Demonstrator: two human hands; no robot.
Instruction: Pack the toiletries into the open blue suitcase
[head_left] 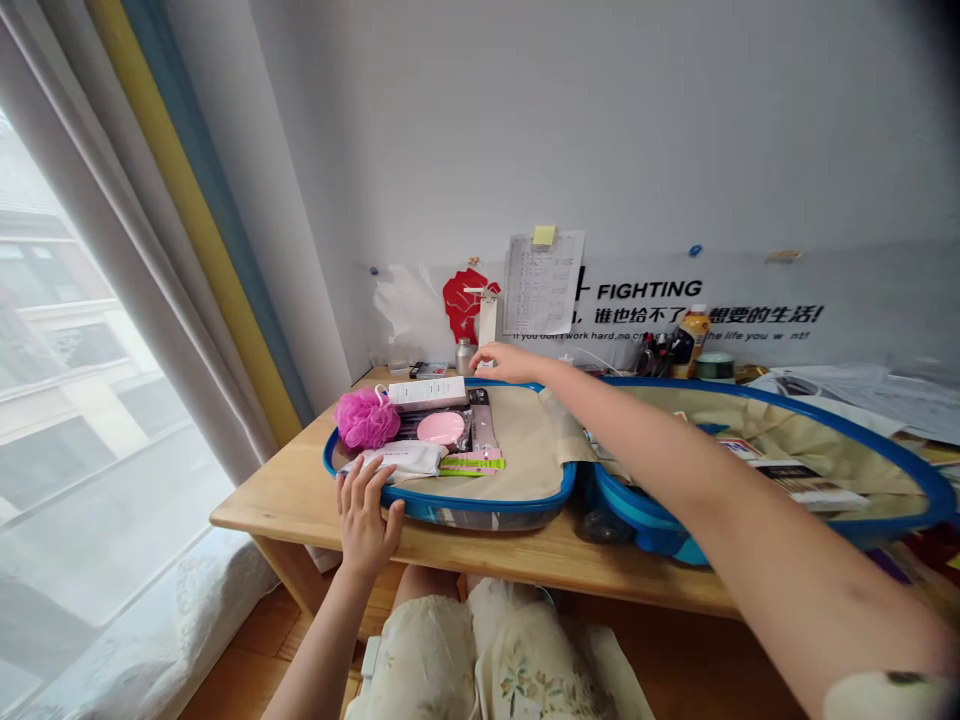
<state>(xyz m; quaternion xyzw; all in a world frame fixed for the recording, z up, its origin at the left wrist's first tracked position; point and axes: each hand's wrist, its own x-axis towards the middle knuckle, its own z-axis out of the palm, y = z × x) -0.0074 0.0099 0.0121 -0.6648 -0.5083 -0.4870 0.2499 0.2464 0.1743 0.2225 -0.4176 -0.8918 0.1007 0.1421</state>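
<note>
Arm pose, right hand [506, 362]: stretched far forward and leftward across an open blue suitcase [480, 506], back of wrist upward, fingers loosely bent beyond the far rim; close beside a small silver bottle [463, 358]; cannot tell whether gripping or touching anything.
Arm pose, left hand [370, 520]: reaching up from below, fingers spread wide and pointing away, laid over the near-left rim beside a white soft packet [409, 459]; gripping nothing visible.
Suitcase position: spread flat on a wooden desk [262, 500], beige-lined, in two halves side by side.
Left half: holding a magenta mesh bath puff [367, 418] at the left end, a long white box [427, 393] behind, a pink oval item [441, 428] in the middle, green-and-pink strips [472, 463] beside the packet; bare lining to the right.
Right half: partly hidden behind the forearm; holding printed flat packages [810, 485].
</note>
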